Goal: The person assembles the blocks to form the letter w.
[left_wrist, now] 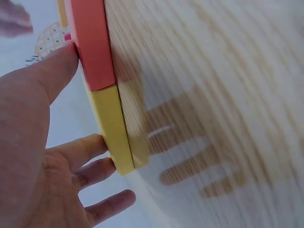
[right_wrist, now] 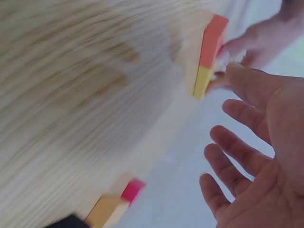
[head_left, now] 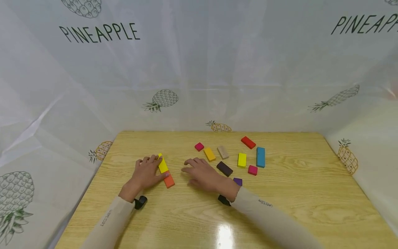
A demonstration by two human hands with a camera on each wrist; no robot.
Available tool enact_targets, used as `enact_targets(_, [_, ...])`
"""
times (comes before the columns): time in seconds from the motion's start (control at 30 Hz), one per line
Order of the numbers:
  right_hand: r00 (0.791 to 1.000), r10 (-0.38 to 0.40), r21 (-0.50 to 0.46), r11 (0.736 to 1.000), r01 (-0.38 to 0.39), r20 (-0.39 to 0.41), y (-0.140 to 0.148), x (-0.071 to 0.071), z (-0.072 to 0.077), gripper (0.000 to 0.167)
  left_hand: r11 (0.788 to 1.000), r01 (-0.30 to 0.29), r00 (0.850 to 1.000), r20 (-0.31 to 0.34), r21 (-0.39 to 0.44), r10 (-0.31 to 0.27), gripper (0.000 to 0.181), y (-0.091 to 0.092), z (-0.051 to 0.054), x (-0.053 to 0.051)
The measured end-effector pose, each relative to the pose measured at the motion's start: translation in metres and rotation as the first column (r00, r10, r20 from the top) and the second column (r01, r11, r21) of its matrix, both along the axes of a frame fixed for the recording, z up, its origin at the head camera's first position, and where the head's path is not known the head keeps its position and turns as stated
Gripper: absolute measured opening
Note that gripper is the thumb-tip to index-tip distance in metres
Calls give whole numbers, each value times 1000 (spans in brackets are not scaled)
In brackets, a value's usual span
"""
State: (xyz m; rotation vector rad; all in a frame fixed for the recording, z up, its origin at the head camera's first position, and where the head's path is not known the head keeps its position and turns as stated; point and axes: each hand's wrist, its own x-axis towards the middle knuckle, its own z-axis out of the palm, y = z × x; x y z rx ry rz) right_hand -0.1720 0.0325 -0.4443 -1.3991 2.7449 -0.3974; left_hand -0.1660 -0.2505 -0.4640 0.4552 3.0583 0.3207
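A yellow block (head_left: pixel 163 165) and an orange block (head_left: pixel 169 181) lie end to end in a line on the wooden table. My left hand (head_left: pixel 146 174) rests on them: the thumb touches the orange block and fingertips touch the yellow one, as the left wrist view also shows. To their right, my right hand (head_left: pixel 202 174) hovers with spread, loosely bent fingers and holds nothing. A dark block (head_left: pixel 224 168) lies just beyond its wrist, and a purple block (head_left: pixel 237 181) is partly hidden by that forearm.
Several other blocks are scattered right of centre: a pink one (head_left: pixel 199 147), an amber one (head_left: pixel 209 154), a beige one (head_left: pixel 223 152), a red one (head_left: pixel 248 142), a blue one (head_left: pixel 260 157). White pineapple-print sheeting (head_left: pixel 199 69) hangs behind the wooden table (head_left: pixel 295 193).
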Motion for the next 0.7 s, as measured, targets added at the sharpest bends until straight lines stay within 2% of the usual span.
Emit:
enact_targets(0.13, [999, -40, -70, 997, 41, 14, 28, 5, 1, 44, 1000, 10, 1000, -11, 20, -10, 80, -3, -5, -1])
enact_targets(0.3, [993, -119, -90, 989, 120, 15, 60, 14, 0, 47, 999, 15, 999, -29, 43, -14, 81, -5, -9, -1])
enact_targets(0.7, [957, -288, -170, 945, 281, -21, 123, 37, -10, 52, 1000, 0, 1000, -21, 5, 0, 76, 1, 1, 4])
